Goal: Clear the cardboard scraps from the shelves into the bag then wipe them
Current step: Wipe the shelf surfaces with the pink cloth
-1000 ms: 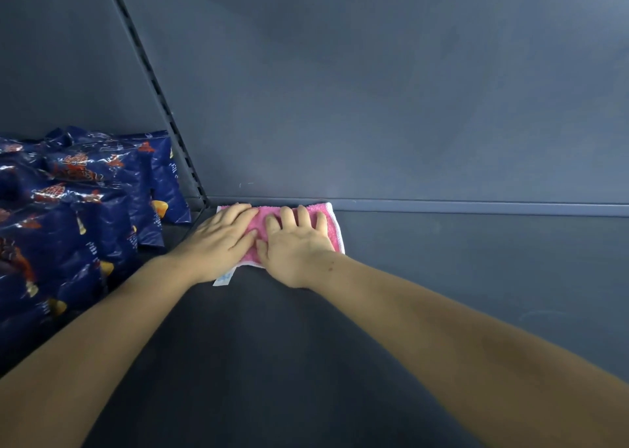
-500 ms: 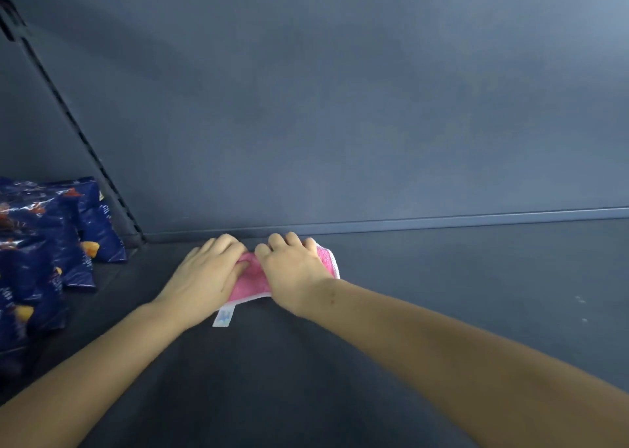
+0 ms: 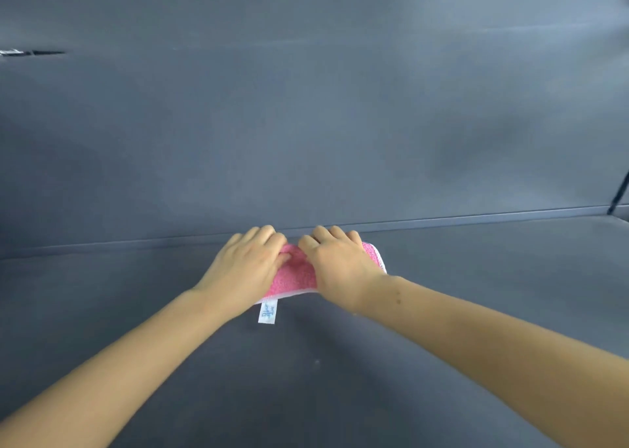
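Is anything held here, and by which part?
The pink cloth, lying on the shelf: left hand covers its left half, right hand its right half. Whether this is a grip or only pressing cannot be told.

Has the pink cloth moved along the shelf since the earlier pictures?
Yes. The pink cloth has slid right along the shelf's back ledge, away from the left upright it lay beside, which is now out of view.
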The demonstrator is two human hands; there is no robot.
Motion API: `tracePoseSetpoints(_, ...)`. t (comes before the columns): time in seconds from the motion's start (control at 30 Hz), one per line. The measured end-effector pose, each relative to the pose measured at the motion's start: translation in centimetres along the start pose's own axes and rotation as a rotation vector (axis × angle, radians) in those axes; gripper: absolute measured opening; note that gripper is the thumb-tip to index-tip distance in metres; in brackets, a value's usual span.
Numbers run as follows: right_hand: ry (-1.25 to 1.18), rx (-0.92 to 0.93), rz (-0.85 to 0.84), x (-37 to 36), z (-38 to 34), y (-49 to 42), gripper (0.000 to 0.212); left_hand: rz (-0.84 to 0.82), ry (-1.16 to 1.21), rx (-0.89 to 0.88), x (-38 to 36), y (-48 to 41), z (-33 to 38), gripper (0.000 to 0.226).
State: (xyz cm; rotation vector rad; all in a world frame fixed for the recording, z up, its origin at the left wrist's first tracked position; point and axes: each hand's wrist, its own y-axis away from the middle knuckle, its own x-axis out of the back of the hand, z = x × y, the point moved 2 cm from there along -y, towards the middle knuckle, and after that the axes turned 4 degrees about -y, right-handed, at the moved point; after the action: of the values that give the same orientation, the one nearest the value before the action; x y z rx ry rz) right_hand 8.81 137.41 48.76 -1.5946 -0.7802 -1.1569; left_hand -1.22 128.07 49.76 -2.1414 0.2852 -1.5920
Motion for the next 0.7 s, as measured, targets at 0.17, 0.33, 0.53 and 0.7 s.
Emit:
tracePoseSetpoints(0.17,0.014,-0.017,-0.002,4.0,7.0,7.5,0.038,-0.011,0.092,0.061,1.0,-2.7,10.0,0.024)
tracePoseSetpoints(0.33,0.005,-0.085,0.007,5.6,11.2,12.3,0.034,0.003,0.1,0.023,1.6,-4.5,16.3,0.027)
tracePoseSetpoints(0.53,0.039,-0.204,0.035,6.2,14.5,17.7,0.034,-0.02,0.102,-0.062,0.9,-5.7,21.8,0.032)
tracePoseSetpoints(0.7,0.058,-0.214,-0.006,7.0,16.1,22.1,0.034,-0.044,0.119,-0.084,1.4,-4.9,26.6,0.033)
